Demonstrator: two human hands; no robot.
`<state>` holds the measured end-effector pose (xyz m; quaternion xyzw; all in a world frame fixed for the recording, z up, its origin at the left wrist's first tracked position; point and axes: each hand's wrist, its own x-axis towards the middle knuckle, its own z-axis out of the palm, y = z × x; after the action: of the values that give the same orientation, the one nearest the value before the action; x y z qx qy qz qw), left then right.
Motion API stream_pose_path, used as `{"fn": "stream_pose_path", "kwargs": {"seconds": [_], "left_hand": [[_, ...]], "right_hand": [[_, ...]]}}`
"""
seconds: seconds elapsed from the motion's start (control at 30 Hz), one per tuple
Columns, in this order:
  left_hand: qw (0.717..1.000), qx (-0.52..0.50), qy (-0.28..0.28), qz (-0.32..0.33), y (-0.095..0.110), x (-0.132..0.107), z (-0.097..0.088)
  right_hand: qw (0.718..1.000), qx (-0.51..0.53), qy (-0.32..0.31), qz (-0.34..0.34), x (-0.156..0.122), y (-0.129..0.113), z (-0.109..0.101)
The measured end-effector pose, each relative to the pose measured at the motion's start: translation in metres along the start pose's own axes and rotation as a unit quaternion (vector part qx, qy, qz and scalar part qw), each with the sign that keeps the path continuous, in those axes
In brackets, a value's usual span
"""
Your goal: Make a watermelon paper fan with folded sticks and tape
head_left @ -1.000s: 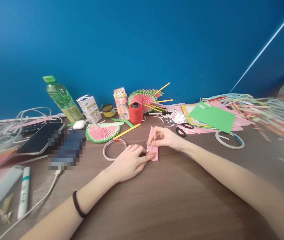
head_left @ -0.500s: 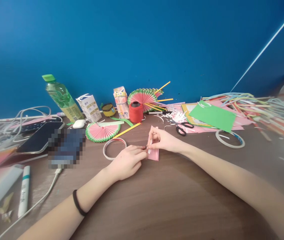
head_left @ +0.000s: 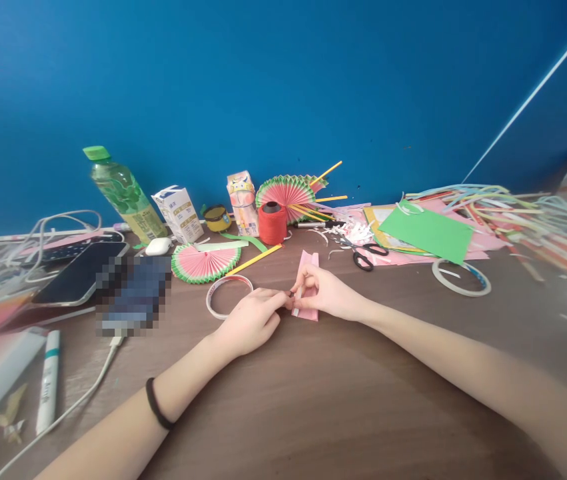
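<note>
A folded piece of pink paper (head_left: 309, 313) is placed at the centre of the frame, its long axis running nearly from top to bottom. A white strip (head_left: 296, 311) is seen along its left long edge. Both hands are brought to this edge. The paper lies directly beneath the right hand (head_left: 332, 293), by which its middle is covered, and to the right of the left hand (head_left: 250, 321), only whose fingertips reach it; the right hand is thus the nearer. In the right hand, thumb and fingers are curled inward at the strip; whether the strip is gripped or merely touched cannot be told. The left fingers are bunched against the same edge, their grip being hidden where the fingertips of both hands meet.

Just beside the left hand, towards the upper left, a tape roll (head_left: 208, 301) is laid flat. Above it are set a pleated fan (head_left: 206, 265) and a yellow stick (head_left: 256, 260); a red spool (head_left: 272, 228) is stood beyond. To the upper right of the paper, scissors (head_left: 357, 251) are placed near, and a green sheet (head_left: 428, 230) is seen farther right.
</note>
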<state>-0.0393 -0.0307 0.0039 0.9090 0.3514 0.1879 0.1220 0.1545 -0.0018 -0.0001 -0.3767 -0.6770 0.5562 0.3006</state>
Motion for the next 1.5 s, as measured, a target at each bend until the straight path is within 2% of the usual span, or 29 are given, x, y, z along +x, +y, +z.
{"fn": "stream_pose_path", "kwargs": {"seconds": [0.67,0.9,1.5], "left_hand": [[1.0,0.0,0.0,-0.02,0.0006,0.0009,-0.0001],[1.0,-0.006,-0.005,-0.02,0.0009,0.0018,-0.0019],[0.999,-0.014,-0.01,-0.031,-0.0009,0.0011,-0.001]], "right_hand": [[0.997,-0.067,0.028,-0.011,0.0009,0.0059,0.0023],[0.998,-0.051,0.021,-0.019,0.0007,0.0081,0.0029],[0.993,-0.096,0.023,-0.067,-0.0027,0.0038,0.0084]]}}
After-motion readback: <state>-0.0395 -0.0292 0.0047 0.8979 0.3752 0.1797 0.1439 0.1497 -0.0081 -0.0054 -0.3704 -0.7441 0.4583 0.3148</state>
